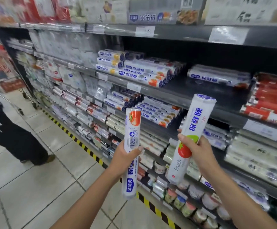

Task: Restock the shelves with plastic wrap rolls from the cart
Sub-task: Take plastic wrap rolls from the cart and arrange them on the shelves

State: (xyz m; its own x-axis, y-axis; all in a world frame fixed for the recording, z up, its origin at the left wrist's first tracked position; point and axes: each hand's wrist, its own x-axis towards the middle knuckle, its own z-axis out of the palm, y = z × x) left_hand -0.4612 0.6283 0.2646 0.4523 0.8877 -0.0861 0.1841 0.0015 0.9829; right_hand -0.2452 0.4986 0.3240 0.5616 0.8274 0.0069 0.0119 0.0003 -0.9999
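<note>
1. One view only, from a camera worn on the person's head
2. It faced forward and down, turned to the right, so the shelving (pixel 184 33) ran slantwise from the near right edge away to the far left
3. It sat close to the hands: both forearms came in from the bottom edge, and the left hand (pixel 126 156) gripping the left roll (pixel 132 129) and the right hand (pixel 198 151) gripping the right roll (pixel 195 123) filled the lower middle
4. The wide lens bowed the shelf edges and also took in the tiled floor (pixel 27 179) at lower left, with another person (pixel 10 129) at the left edge
5. The top and far left were blurred
</note>
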